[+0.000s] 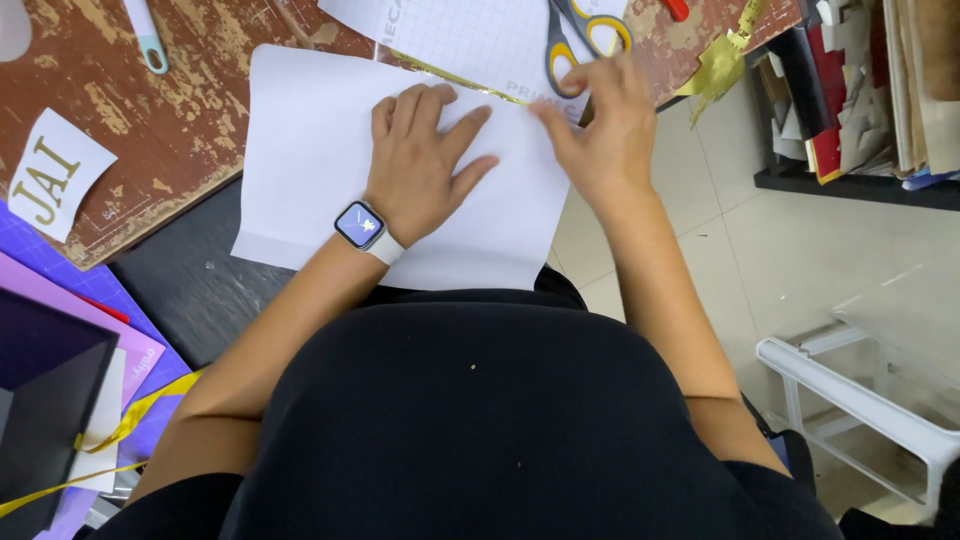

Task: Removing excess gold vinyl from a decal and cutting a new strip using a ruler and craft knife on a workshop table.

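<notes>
My left hand [425,160] lies flat, fingers spread, on a white sheet of paper [310,170] that covers the near edge of the worn brown table [150,120]. A watch with a white strap is on that wrist. My right hand [600,125] presses its fingertips on the sheet's upper right edge, where a thin gold strip [450,75] runs under a gridded white backing sheet [480,35]. Grey and yellow scissors [570,40] lie just beyond my right hand.
A white card with gold letters [50,175] sits at left, above purple mats [110,320] and a dark box [45,400] with gold ribbon [130,415]. A teal-tipped tool [148,38] lies far left. Gold scraps [722,62], a cluttered shelf [860,100] and a white frame [850,400] are at right.
</notes>
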